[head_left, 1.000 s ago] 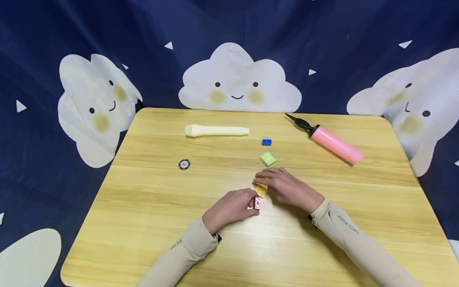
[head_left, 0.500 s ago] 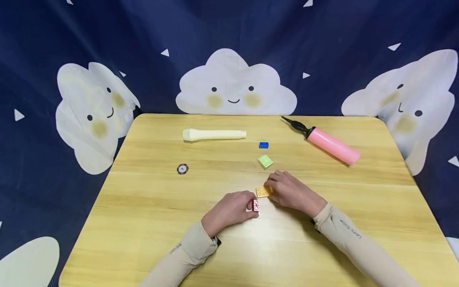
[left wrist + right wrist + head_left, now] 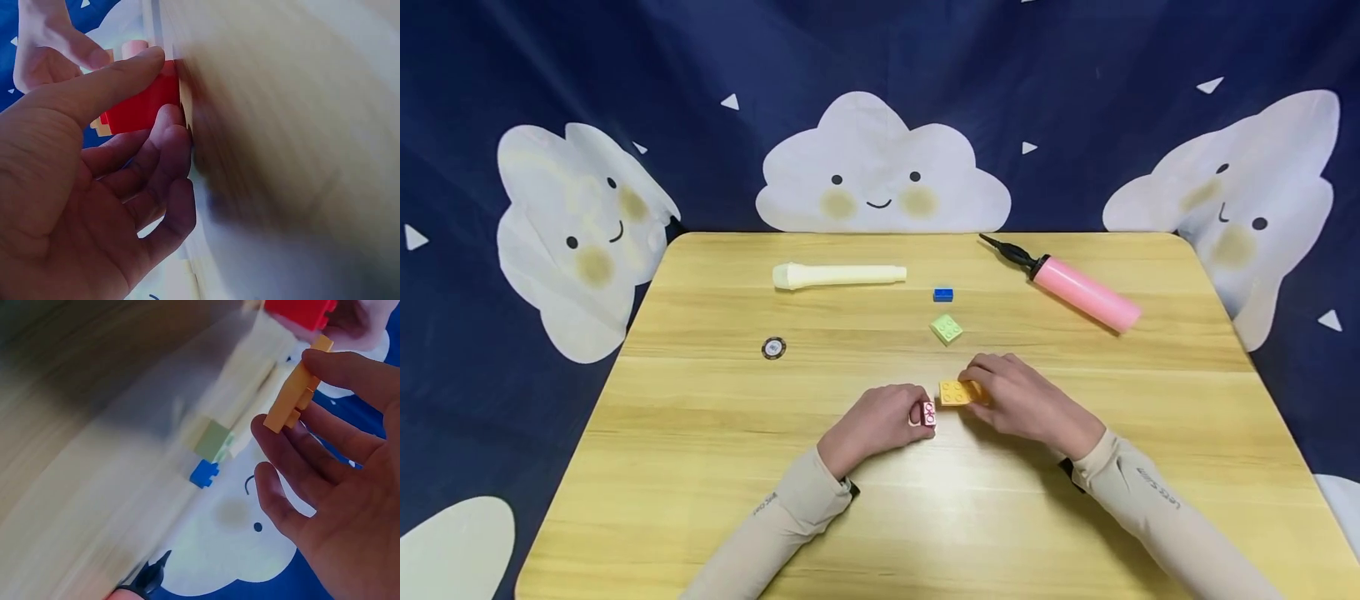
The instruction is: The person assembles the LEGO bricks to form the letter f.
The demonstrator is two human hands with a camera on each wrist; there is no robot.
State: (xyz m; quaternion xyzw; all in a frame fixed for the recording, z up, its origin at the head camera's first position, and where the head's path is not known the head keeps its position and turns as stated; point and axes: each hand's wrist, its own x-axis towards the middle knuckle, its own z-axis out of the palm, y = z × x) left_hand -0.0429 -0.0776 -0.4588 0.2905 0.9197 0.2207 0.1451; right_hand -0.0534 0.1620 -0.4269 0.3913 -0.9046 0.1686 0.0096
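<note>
Head view: we see a red block (image 3: 929,414) and an orange block (image 3: 953,393) held close together.
The left hand (image 3: 878,423) pinches the red one at its curled fingertips; the right hand (image 3: 1026,400) pinches the orange one likewise, a green block (image 3: 947,329) beyond it.

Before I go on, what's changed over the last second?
The orange brick has turned crosswise and shifted slightly right, its right end pinched by the right hand. The left hand still holds the red brick; the green brick, blue brick, chip and pump lie unmoved.
</note>
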